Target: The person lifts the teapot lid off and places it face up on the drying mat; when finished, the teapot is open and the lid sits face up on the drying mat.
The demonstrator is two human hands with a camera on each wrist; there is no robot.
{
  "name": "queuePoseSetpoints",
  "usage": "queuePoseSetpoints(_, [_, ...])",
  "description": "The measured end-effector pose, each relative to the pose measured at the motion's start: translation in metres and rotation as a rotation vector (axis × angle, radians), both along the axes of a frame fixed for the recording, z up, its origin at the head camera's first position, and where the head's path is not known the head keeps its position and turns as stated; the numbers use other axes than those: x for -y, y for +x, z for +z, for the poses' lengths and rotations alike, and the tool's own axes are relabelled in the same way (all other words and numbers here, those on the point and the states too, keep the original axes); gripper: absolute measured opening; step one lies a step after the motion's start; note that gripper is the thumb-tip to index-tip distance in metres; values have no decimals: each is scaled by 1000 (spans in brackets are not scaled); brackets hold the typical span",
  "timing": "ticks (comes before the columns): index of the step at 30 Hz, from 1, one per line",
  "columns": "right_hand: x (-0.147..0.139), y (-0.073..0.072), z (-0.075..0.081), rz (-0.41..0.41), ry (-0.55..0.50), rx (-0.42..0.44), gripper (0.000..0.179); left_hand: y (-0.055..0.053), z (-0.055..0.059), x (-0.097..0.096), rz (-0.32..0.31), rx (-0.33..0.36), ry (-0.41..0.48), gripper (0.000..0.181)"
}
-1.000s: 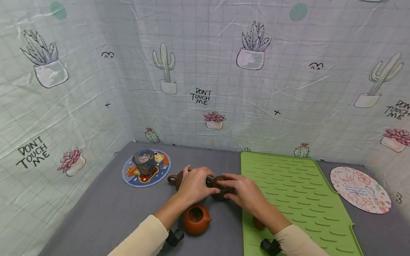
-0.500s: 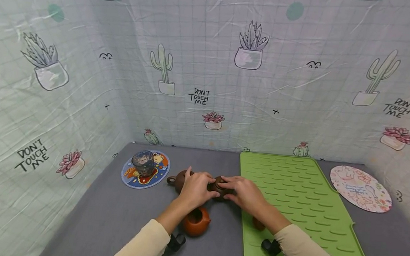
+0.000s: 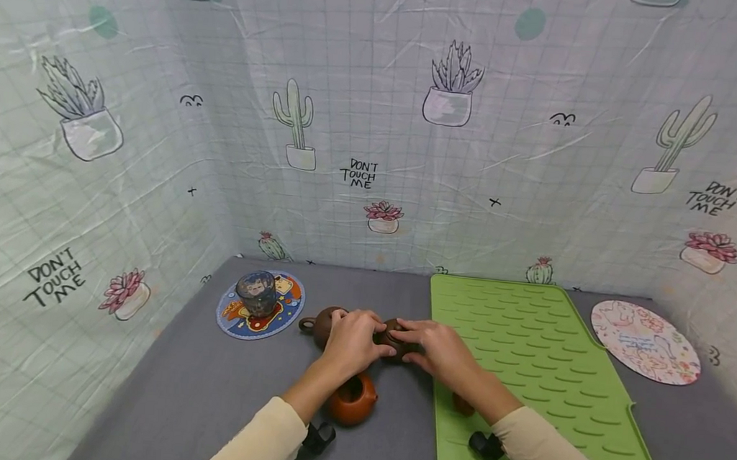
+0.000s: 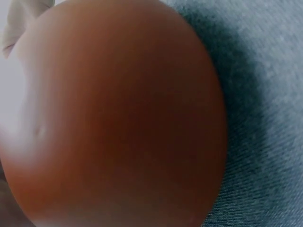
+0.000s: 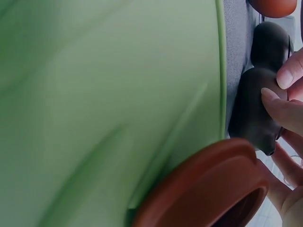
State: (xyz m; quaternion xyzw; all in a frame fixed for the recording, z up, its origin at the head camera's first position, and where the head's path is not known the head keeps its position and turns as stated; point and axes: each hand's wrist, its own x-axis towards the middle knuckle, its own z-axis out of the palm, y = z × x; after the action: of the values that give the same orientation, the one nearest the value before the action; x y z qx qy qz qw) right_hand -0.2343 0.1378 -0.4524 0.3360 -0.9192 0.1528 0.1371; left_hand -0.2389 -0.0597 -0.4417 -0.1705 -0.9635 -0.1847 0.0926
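A small dark brown teapot stands in the middle of the table between both hands. My left hand grips its left side with thumb and fingers. From the right, my right hand holds it, fingers over the lid and thumb low on the body. A second brown teapot sits left of it, partly hidden behind my left hand. Nearer to me, below the left wrist, is an orange-red teapot with an open top; its rounded side fills the left wrist view.
A green ridged mat lies to the right. On its left edge, under my right wrist, is a reddish rimmed clay piece, like a lid. A glass stands on a colourful round coaster at back left. A pink patterned coaster lies far right.
Both hands stay around the dark brown teapot. My left fingers have shifted slightly, and my right fingers have settled lower over its lid. The other things have not moved.
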Motion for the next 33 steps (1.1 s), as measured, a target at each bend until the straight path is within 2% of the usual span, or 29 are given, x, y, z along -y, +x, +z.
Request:
queuePoseSetpoints(7, [2, 0, -2, -3, -11, -18, 47, -2, -2, 0, 25, 38, 34, 43])
queuePoseSetpoints(14, [1, 0, -1, -2, -13, 1, 47, -3, -2, -1, 17, 77, 44, 43])
queuePoseSetpoints(33, [1, -4, 6, 5, 0, 19, 45, -4, 3, 0, 16, 77, 18, 44])
